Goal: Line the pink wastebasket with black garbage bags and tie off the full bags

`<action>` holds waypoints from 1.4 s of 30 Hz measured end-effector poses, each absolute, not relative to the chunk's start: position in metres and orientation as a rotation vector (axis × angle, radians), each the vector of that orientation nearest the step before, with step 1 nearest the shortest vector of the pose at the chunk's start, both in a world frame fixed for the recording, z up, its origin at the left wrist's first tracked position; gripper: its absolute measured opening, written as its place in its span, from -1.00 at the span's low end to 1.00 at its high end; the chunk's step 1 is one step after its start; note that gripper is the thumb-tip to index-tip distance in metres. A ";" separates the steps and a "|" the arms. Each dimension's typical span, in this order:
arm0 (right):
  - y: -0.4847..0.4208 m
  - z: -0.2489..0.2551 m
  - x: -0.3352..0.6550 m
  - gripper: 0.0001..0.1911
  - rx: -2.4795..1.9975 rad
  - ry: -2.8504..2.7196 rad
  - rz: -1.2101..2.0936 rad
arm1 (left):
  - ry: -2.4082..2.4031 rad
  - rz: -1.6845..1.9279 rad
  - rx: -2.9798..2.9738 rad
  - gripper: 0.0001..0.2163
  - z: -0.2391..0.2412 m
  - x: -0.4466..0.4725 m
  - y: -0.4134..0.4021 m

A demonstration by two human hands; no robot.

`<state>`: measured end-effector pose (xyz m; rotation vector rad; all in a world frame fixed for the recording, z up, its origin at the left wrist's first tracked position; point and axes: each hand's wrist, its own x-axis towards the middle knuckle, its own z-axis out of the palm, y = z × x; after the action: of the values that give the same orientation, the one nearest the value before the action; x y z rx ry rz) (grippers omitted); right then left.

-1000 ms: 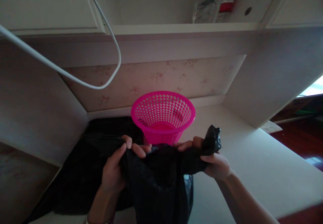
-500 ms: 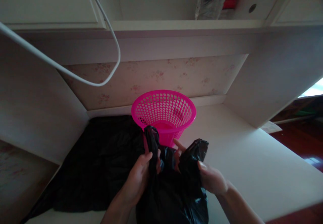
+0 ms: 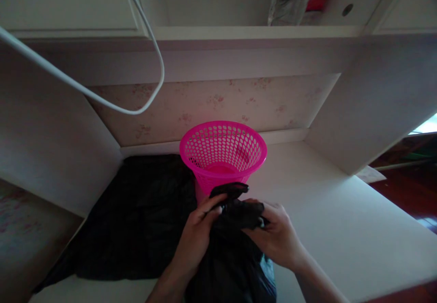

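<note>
Black bag (image 3: 232,266) upright, neck seemingly toward basket (image 3: 218,182); left hand (image 3: 198,239), right hand (image 3: 278,237) clench it.

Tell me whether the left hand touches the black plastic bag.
Touching: the head view shows the left hand gripping the black plastic bag at its gathered top.

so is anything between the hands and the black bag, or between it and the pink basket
Nothing visible. The left hand and right hand both grip the bunched top of the black bag, and the pink basket stands directly behind it, nothing between.
</note>
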<state>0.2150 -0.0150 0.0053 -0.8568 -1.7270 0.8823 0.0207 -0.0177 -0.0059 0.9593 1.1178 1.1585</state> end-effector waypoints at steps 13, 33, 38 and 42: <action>-0.022 0.038 0.210 -0.73 -0.858 -2.428 0.552 | 0.801 0.856 1.217 -0.27 -0.008 0.009 -0.026; -0.006 -0.001 0.221 -0.53 -0.885 -1.389 1.410 | 1.034 1.176 1.179 -0.92 -0.011 0.018 -0.041; -0.003 -0.012 0.213 -0.51 -0.954 -1.076 1.409 | 1.153 1.099 1.079 -0.74 -0.020 0.004 -0.046; 0.000 -0.004 0.215 -0.56 -0.964 -0.973 1.297 | 1.119 0.932 1.113 -0.55 -0.014 0.002 -0.037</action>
<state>0.2151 0.0000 -0.0036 -0.9639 -0.9730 1.2973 0.0023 -0.0365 -0.0138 1.1129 1.1193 0.9320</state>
